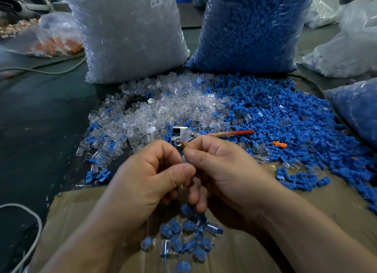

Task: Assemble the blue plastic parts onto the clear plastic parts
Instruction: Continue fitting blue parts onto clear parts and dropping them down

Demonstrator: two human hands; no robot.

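My left hand [151, 177] and my right hand [220, 170] meet thumb to thumb above the cardboard, fingers curled, pinching a small part between them; the part itself is almost hidden by the fingertips. A heap of loose clear plastic parts [155, 111] lies ahead on the left. A wide heap of loose blue plastic parts [285, 117] spreads to the right. Below my hands, a small pile of assembled pieces [183, 238], blue inside clear, lies on the cardboard.
Metal pliers with red handles [195, 135] lie just beyond my hands. A tall bag of clear parts [126, 32] and a bag of blue parts [251, 28] stand behind the heaps. More bags sit at right. A cardboard sheet [306, 207] covers the near table; a cable [30, 221] loops at left.
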